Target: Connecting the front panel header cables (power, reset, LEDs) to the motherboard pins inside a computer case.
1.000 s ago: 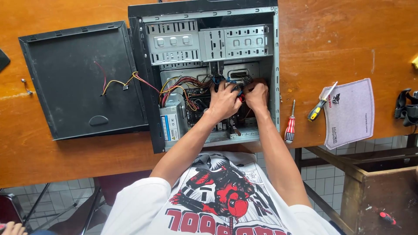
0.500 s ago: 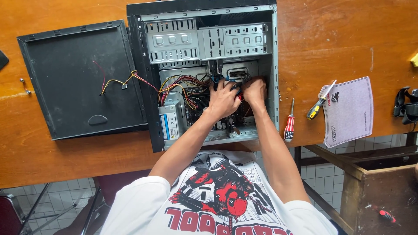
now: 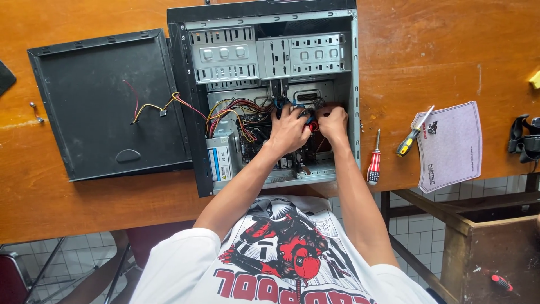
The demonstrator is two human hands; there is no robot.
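My left hand (image 3: 288, 130) and right hand (image 3: 333, 122) sit side by side inside the case (image 3: 270, 95), both curled around the cable bundle (image 3: 306, 114) between them, just beyond my fingertips; exact grip hidden.

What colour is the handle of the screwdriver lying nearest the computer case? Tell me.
Red and white striped handle, head view.

White short-sleeved T-shirt (image 3: 270, 264) with a red-and-black comic print.
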